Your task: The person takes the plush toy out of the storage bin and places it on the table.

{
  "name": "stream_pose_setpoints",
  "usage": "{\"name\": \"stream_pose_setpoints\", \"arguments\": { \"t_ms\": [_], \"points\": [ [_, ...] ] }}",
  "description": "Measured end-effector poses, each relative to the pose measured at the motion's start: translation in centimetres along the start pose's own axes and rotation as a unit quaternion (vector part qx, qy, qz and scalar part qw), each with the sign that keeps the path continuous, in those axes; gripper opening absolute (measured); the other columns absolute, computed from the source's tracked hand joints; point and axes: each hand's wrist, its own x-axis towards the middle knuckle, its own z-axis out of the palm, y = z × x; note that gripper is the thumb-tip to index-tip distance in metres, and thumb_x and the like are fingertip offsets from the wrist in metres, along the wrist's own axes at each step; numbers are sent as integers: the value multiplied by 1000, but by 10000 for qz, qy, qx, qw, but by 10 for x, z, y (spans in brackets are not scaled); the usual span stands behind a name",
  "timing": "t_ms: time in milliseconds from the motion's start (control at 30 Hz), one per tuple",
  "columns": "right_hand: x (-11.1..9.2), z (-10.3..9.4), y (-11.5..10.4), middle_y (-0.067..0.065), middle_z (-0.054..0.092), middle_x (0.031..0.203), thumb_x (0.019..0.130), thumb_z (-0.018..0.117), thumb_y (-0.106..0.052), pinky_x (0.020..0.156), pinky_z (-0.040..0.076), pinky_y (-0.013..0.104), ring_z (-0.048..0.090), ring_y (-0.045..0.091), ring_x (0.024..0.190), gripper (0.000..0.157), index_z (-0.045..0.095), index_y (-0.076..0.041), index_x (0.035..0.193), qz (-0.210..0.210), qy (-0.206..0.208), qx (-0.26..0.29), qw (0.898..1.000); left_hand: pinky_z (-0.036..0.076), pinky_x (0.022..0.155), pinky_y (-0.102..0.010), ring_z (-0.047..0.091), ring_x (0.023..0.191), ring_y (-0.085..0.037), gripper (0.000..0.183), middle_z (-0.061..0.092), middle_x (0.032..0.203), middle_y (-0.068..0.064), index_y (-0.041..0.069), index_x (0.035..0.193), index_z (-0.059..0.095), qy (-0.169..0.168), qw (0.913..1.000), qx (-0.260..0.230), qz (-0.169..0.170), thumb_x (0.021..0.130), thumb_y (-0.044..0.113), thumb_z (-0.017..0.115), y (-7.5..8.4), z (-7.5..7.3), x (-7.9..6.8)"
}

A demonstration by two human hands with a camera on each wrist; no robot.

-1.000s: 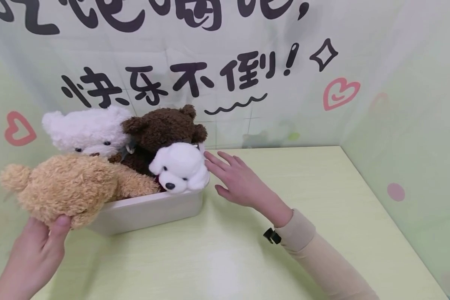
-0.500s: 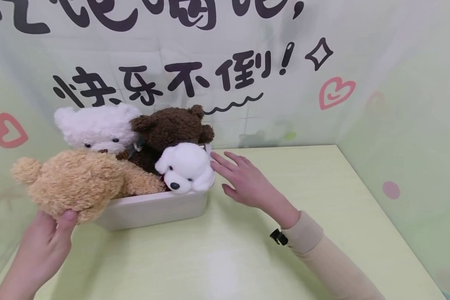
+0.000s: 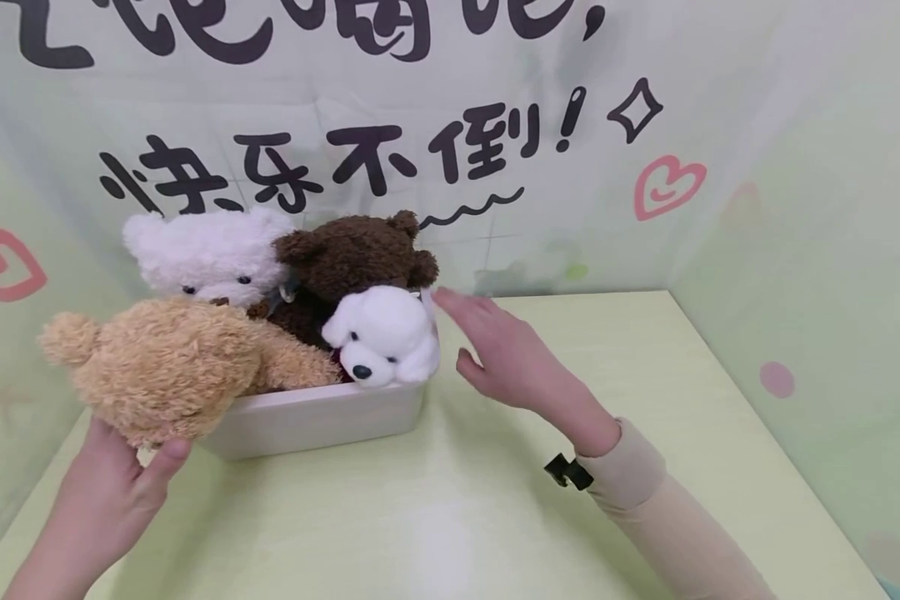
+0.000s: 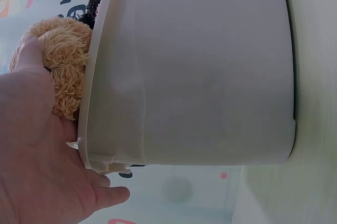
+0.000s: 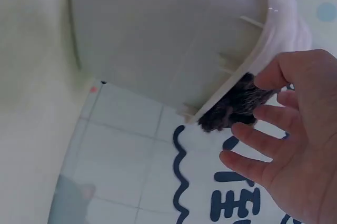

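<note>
**Trainee:** Which markings can be read?

**Inspector:** The lower line of black lettering (image 3: 375, 167) on the wall (image 3: 607, 250) reads "快乐不倒!". A wavy line (image 3: 474, 208) runs beneath its right part. The upper line (image 3: 232, 54) is cut by the top edge of the head view. Pink hearts (image 3: 669, 190) flank the lower line at left and right (the right one carries a smile).

**Trainee:** Where is the tan plush toy (image 3: 168, 367)?

**Inspector:** It lies over the front left corner of the pale tub (image 3: 330, 421), its lower end overhanging the rim. The tub rests on the surface (image 3: 390, 533).

**Trainee:** State of each hand?

**Inspector:** The left hand (image 3: 116, 483) is spread against the toy's underside, thumb extended. The right hand (image 3: 513, 354) is spread, fingers relaxed, just beside the tub's right rim (whether they touch it, one cannot tell).

**Trainee:** Remaining contents?

**Inspector:** A white plush bear (image 3: 206, 254) at rear left, a dark brown plush bear (image 3: 356, 254) at rear right, and a white plush dog (image 3: 382, 333) at front right, its chin over the rim.
</note>
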Motion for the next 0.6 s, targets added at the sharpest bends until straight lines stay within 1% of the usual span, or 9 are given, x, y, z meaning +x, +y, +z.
{"name": "stream_pose_setpoints", "arguments": {
  "t_ms": [67,133,167,200,300,367,433,500,600],
  "points": [
    [7,-7,-12,13,54,149,93,63,-8,98,51,45,54,29,132,63,43,-2,153,35,473,375,9982,18,100,-6,32,137,-25,78,28,154,-28,9,163,20,-36,9999,56,118,103,32,64,3,0,1],
    [14,-10,-26,14,55,147,97,66,-21,96,53,46,54,29,133,59,47,-3,150,148,725,520,9959,14,103,-7,28,138,-40,80,24,156,-30,6,163,21,-82,9997,159,193,102,29,67,5,-1,1],
    [18,-10,-33,13,54,149,98,67,-31,95,54,47,53,29,133,61,49,-4,149,257,727,476,9959,13,104,-9,27,138,-45,80,24,156,-31,5,162,21,-93,9995,218,217,101,28,68,6,-1,2],
    [22,-9,-40,12,52,151,97,69,-40,91,56,47,53,30,134,64,50,-6,148,397,671,353,9963,12,104,-8,27,138,-46,81,24,156,-31,4,162,22,-84,9994,244,231,100,27,69,5,0,2],
    [33,-1,-57,10,48,154,87,75,-59,69,60,48,52,32,131,79,52,-13,147,838,352,-223,9956,12,105,-8,28,137,-48,82,24,156,-31,4,162,23,-90,9993,303,203,98,23,72,5,0,2],
    [40,8,-65,10,43,157,81,76,-67,61,60,47,51,34,131,89,49,-16,149,1032,208,-590,9927,12,106,-9,29,137,-49,83,24,156,-31,5,162,23,-82,9993,298,194,98,22,73,5,1,2],
    [44,16,-72,12,41,158,77,78,-70,59,60,47,49,36,131,96,46,-17,151,1135,209,-785,9902,13,107,-10,29,137,-49,85,24,157,-31,7,163,22,-56,9994,289,198,97,21,73,5,1,1],
    [48,23,-77,13,40,158,76,79,-69,57,59,47,48,37,130,98,44,-17,152,1216,228,-905,9882,13,110,-13,30,138,-50,86,23,157,-30,9,163,21,-36,9993,304,201,96,20,74,5,1,1],
    [52,30,-82,13,43,153,77,81,-57,53,58,45,50,38,124,89,46,-18,149,1167,426,-906,9881,12,114,-17,28,140,-52,90,22,158,-31,10,164,18,-16,9993,329,202,96,18,75,5,0,0]
  ]
}}
